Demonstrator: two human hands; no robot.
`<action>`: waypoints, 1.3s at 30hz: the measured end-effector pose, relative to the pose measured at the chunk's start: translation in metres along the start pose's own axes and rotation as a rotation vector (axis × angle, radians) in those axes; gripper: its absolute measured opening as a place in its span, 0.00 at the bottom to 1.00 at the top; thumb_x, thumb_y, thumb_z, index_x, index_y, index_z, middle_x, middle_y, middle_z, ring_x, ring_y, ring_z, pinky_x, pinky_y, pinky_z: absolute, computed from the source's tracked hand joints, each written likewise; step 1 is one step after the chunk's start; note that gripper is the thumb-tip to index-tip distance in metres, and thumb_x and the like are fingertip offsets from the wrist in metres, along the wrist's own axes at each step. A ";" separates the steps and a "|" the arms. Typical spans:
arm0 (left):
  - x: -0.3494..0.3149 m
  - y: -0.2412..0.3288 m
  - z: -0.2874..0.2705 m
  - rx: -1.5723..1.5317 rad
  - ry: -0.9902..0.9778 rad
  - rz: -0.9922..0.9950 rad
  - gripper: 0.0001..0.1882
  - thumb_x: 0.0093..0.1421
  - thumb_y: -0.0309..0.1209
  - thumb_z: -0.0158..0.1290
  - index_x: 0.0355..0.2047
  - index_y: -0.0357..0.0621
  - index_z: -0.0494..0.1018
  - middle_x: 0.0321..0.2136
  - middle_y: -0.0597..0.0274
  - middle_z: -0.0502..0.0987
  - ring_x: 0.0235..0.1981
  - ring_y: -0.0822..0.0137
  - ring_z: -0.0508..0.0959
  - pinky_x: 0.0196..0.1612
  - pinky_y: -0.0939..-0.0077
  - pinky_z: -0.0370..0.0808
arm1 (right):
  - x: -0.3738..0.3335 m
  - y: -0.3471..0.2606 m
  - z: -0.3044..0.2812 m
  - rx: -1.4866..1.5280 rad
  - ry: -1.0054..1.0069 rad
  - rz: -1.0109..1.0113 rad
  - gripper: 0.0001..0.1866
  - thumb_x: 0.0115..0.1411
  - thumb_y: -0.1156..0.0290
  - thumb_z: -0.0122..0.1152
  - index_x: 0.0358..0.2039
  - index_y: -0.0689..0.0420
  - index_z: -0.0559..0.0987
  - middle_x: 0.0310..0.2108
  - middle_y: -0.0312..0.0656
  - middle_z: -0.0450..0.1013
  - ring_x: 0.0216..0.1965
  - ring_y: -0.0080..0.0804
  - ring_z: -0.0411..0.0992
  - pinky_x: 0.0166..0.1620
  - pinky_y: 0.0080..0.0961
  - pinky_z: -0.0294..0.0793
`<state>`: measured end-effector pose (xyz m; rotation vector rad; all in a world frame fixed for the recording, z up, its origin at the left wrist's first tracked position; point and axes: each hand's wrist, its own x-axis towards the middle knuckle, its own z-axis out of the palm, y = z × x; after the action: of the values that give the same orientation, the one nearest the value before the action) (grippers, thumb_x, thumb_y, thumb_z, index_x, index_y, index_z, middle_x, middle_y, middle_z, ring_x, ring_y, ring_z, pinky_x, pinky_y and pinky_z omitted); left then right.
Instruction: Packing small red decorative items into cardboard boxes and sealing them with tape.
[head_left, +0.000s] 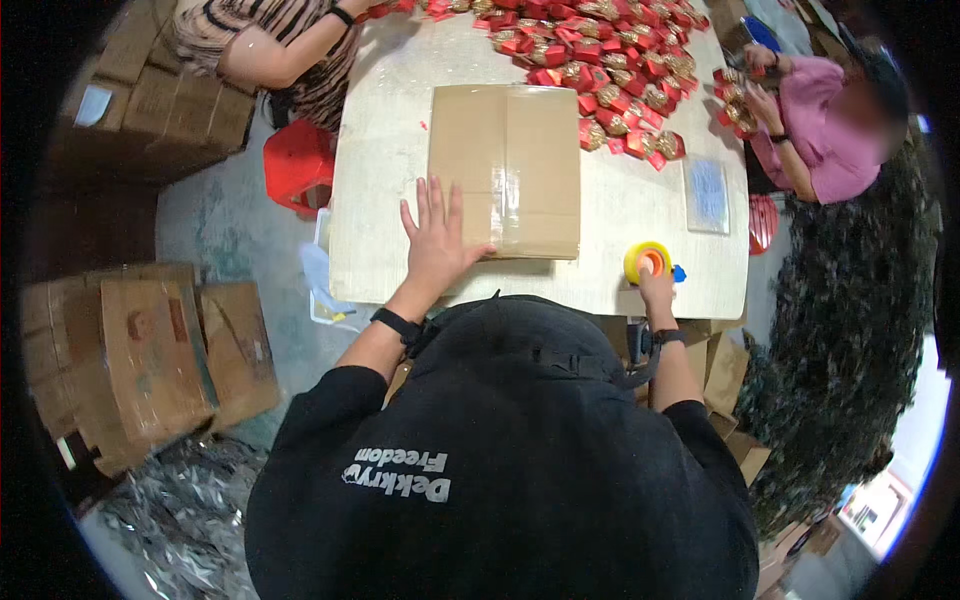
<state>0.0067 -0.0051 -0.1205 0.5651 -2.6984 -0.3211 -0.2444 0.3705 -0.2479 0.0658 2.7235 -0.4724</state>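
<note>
A closed brown cardboard box [540,170] lies on the pale table in front of me, with shiny clear tape running down its middle seam. My left hand [437,240] rests flat on the box's near left corner, fingers spread. At the table's near right, my right hand [656,290] grips a roll of yellow tape [636,254]. A small blue piece [680,273] shows right beside the roll; whether it belongs to the roll I cannot tell. Part of my right fingers is hidden inside or behind the roll.
Many red-and-gold ornaments [610,70] cover the far right of the table [385,200]. A flat clear-wrapped pack [708,195] lies near its right edge. One person in pink [840,130] handles ornaments; another in stripes [270,45] sits by a red stool [298,165]. Cartons [155,350] stand left.
</note>
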 end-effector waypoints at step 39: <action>0.065 0.106 0.025 0.121 -0.316 0.211 0.57 0.52 0.68 0.55 0.70 0.38 0.54 0.68 0.33 0.51 0.71 0.36 0.47 0.67 0.29 0.45 | -0.074 -0.215 -0.013 1.211 -0.483 0.284 0.45 0.69 0.35 0.38 0.63 0.69 0.65 0.59 0.53 0.68 0.60 0.44 0.68 0.59 0.41 0.67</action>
<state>-0.0949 0.0657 -0.0930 0.2757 -3.0659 -0.2056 -0.2035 0.1731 -0.1413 0.5469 1.5912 -1.6804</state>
